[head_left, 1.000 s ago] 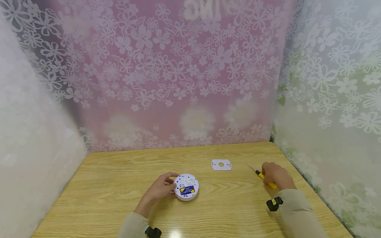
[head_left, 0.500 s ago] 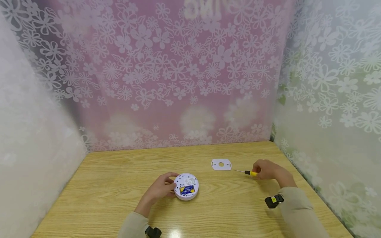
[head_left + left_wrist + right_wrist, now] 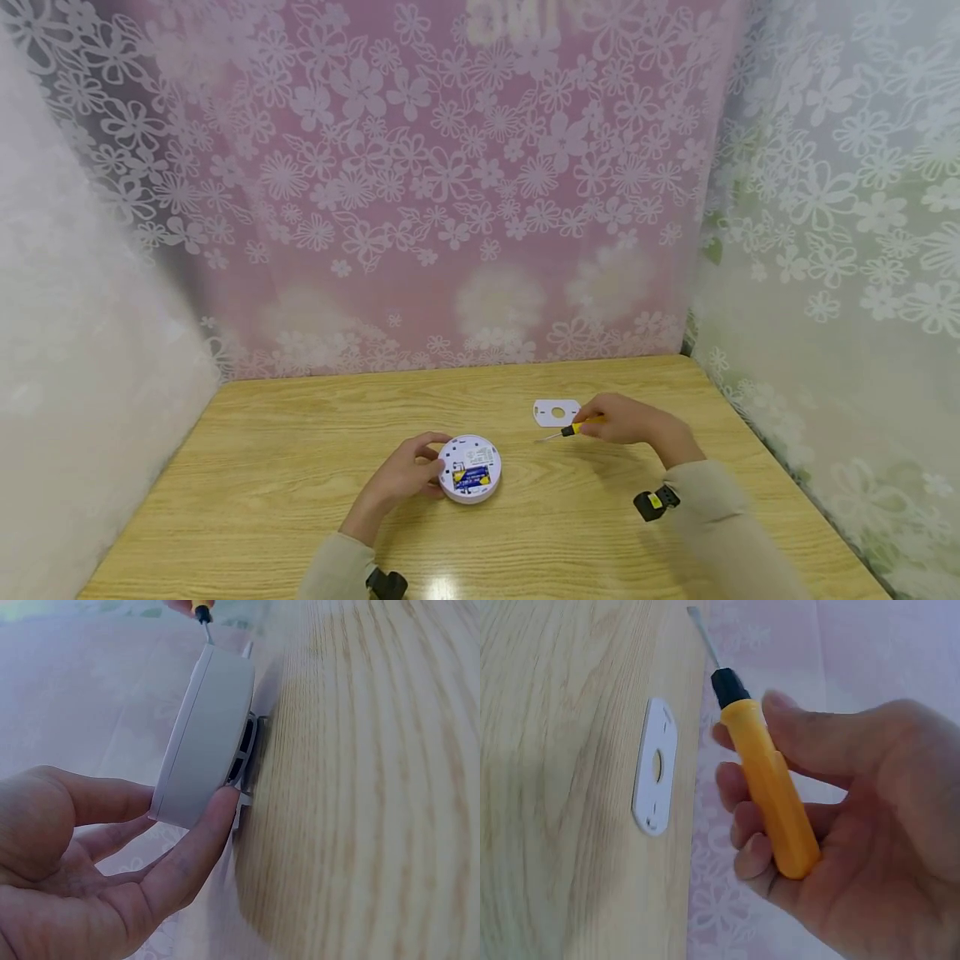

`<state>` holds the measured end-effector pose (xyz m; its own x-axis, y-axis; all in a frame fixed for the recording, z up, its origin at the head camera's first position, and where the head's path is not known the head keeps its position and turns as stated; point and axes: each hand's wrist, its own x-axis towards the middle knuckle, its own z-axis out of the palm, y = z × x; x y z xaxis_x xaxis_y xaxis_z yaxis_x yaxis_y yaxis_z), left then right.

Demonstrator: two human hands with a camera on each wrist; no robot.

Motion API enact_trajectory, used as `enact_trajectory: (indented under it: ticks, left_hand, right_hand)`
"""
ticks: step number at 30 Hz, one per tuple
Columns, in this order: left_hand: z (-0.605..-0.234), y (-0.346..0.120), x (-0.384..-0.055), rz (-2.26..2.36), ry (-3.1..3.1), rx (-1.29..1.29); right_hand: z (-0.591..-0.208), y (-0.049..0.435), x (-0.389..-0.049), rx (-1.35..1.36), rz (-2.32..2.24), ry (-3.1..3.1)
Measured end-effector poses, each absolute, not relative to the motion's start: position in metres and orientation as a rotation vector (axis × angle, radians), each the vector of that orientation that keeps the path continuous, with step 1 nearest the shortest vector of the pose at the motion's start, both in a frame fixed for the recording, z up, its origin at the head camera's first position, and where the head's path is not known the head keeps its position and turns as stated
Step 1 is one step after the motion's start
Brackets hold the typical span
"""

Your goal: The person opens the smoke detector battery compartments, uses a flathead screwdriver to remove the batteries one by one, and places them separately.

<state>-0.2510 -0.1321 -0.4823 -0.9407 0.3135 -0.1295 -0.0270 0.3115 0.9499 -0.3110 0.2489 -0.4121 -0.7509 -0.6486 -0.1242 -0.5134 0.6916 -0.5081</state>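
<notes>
A round white smoke detector (image 3: 468, 469) lies with its back up, blue-and-yellow batteries (image 3: 471, 478) showing in its open compartment. My left hand (image 3: 402, 477) grips its left edge between thumb and fingers; the left wrist view shows the white side wall (image 3: 206, 727) and dark vents tilted close above the wood. In my right hand (image 3: 626, 419) is a screwdriver, its yellow handle (image 3: 769, 787) wrapped by the fingers and its flat metal tip (image 3: 695, 615) pointing left towards the detector. The screwdriver is held above the table, apart from the detector in the head view.
A flat white mounting plate (image 3: 546, 412) with a round central hole lies behind the screwdriver, partly covered by my right hand. The wooden table (image 3: 315, 433) ends at a pink floral curtain (image 3: 450, 208) behind, with pale curtains at both sides.
My right hand has picked the screwdriver up off the right of the table and carried it left, past the mounting plate. My left hand and the smoke detector stay in place.
</notes>
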Motion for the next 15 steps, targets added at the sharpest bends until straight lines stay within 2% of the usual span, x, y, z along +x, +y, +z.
enact_trajectory:
  ticks: [5,15]
  left_hand:
    - [-0.482,-0.133,-0.252,1.664,2.288,0.265]
    - [-0.48,-0.134,-0.252,1.674,2.272,0.268]
  right_hand:
    - [-0.405,0.229,-0.313,-1.108,-0.613,2.689]
    - [-0.394,0.184,-0.303,-1.268,-0.505,2.76]
